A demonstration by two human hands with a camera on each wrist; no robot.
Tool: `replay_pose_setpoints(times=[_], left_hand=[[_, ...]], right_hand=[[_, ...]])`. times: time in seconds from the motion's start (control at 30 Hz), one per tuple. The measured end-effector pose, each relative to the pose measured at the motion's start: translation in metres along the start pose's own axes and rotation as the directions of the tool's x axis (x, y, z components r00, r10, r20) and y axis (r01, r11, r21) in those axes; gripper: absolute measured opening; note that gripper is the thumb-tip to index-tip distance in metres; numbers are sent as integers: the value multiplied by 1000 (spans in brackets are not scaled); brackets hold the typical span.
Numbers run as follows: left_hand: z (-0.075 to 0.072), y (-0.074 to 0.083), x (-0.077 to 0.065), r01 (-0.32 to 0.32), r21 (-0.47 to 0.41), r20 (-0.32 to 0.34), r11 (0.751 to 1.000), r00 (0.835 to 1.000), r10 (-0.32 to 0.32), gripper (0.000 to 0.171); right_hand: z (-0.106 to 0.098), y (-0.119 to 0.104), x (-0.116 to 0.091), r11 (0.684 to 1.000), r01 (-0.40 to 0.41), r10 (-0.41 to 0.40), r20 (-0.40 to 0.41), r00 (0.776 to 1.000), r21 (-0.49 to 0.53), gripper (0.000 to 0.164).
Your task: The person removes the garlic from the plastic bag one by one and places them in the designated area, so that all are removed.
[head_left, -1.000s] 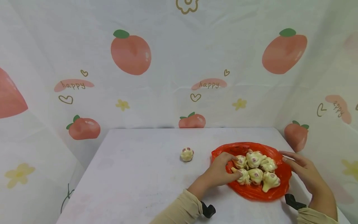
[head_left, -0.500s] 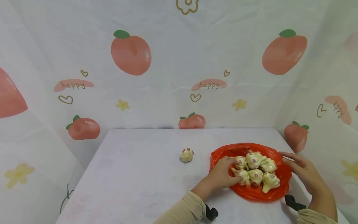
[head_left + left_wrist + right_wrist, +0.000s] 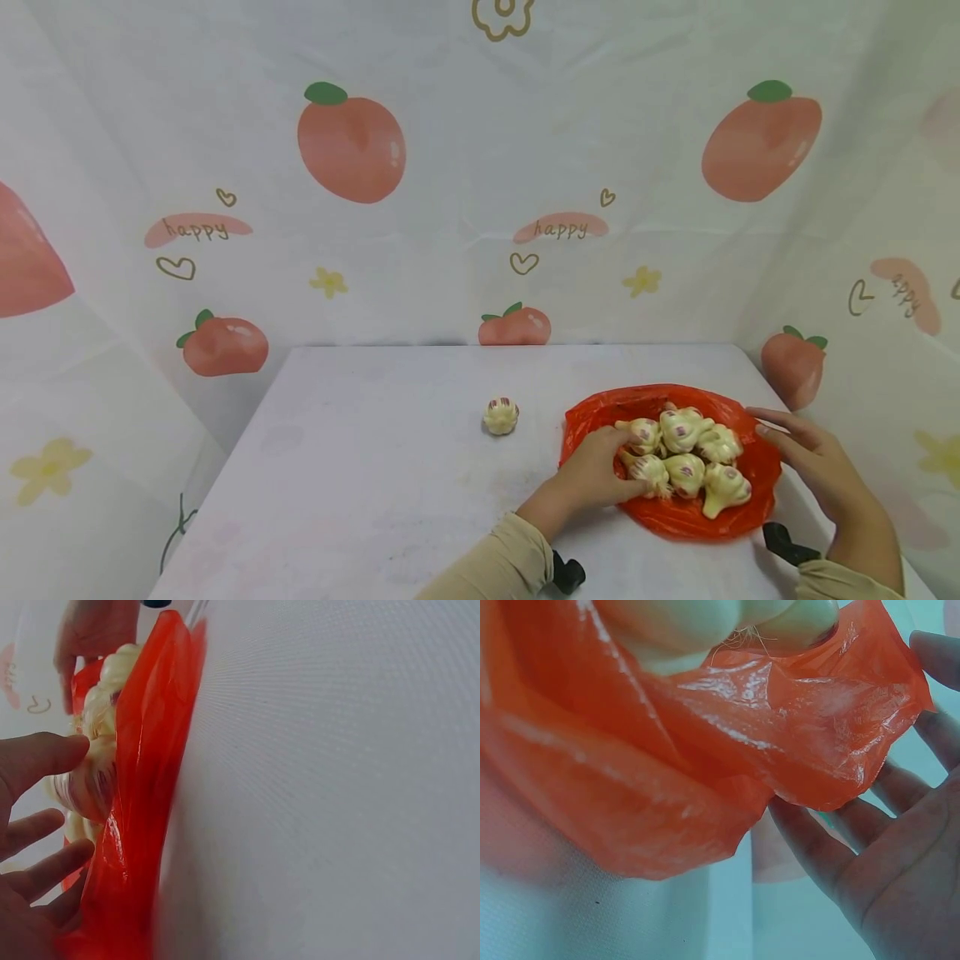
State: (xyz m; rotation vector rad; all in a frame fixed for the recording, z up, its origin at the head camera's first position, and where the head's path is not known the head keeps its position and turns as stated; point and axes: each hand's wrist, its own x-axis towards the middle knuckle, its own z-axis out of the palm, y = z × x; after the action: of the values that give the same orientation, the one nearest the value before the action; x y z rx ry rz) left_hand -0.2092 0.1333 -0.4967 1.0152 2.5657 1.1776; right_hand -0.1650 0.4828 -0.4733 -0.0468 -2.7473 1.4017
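Fruit-printed white cloth (image 3: 465,150) hangs behind the pale table (image 3: 337,467), where garlic bulbs (image 3: 684,475) sit in a red bag (image 3: 678,523), a lone bulb (image 3: 501,416) outside it. The left hand (image 3: 588,473) has its fingers spread, thumb on a bulb; the right hand (image 3: 825,458) touches the bag's edge, fingers spread. I'd press lightly, lest the bulbs roll

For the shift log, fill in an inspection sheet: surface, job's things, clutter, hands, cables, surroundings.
Surface: white rectangular table, faintly marked.
Job's things: round red plastic bag, holding purple-streaked cream garlic bulbs; one separate bulb on the table.
Clutter: nothing seen.
Hands: left hand, thumb against a bulb; right hand, fingers at the bag's rim.
Cables: thin dark cord-like strand by the table's left edge.
Surroundings: white cloth backdrop printed with red fruit.
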Motion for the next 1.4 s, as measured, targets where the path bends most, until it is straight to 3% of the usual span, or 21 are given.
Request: replay_pose_setpoints(times=[0.23,0.5,0.67,1.1,1.4], left_hand=[[1,0,0,-51,5,14,999,999,51,45],[1,0,0,-30,57,41,998,999,28,47],[1,0,0,-32,52,36,998,999,30,45],[-4,-2,1,-88,-86,-41,992,996,85,39],[-22,1,-4,-77,-150,-107,986,992,61,42]], right_hand=[[0,-2,0,1000,4,-4,-6,1000,-1,44],[1,-1,0,1000,-26,26,2,1000,-7,46],[1,-1,0,1000,-3,3,0,1000,4,45],[0,-2,0,1000,-5,5,-3,1000,2,45],[1,-2,0,1000,0,0,0,1000,3,46]])
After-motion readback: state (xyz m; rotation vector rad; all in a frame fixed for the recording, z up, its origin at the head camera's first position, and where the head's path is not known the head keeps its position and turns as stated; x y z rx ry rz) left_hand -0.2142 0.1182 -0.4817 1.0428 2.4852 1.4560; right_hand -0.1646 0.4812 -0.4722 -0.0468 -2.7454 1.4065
